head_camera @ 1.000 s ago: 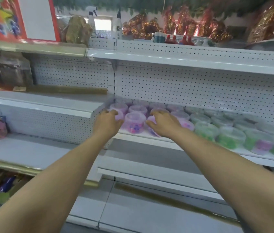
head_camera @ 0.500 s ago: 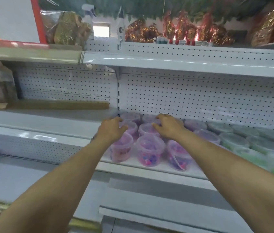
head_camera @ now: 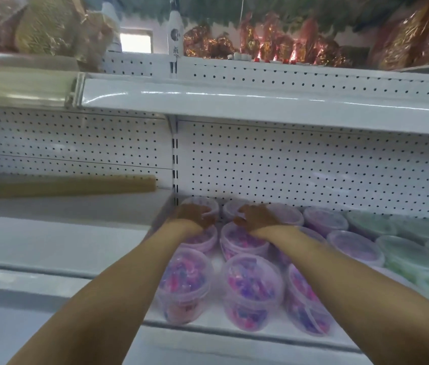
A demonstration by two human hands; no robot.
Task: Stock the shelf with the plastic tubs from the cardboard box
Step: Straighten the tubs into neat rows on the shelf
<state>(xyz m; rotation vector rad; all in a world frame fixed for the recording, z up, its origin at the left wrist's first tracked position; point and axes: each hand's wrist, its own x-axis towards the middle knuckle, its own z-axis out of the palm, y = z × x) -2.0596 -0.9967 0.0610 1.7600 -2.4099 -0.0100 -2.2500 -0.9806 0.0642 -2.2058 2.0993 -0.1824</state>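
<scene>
Clear plastic tubs with pink and purple contents stand in rows on the white shelf point(head_camera: 260, 335); three front ones include a tub point(head_camera: 185, 283) on the left and a tub point(head_camera: 253, 288) in the middle. My left hand point(head_camera: 193, 216) lies over the lid of the rear left tub point(head_camera: 204, 202), close to the pegboard. My right hand point(head_camera: 257, 216) rests across the lids of the rear tubs beside it, one of them a tub point(head_camera: 287, 216) by its fingers. Neither hand lifts anything. The cardboard box is out of view.
Tubs with green contents point(head_camera: 408, 256) fill the shelf to the right. The upper shelf point(head_camera: 234, 101) overhangs the tubs. On the neighbouring left shelf point(head_camera: 50, 233) lies a long brown roll point(head_camera: 63, 184) against the pegboard point(head_camera: 300, 167). Foil-wrapped goods sit on top.
Both hands have moved from the front tubs deeper into the shelf and now lie on the rear row. The view has come closer and tilted up.
</scene>
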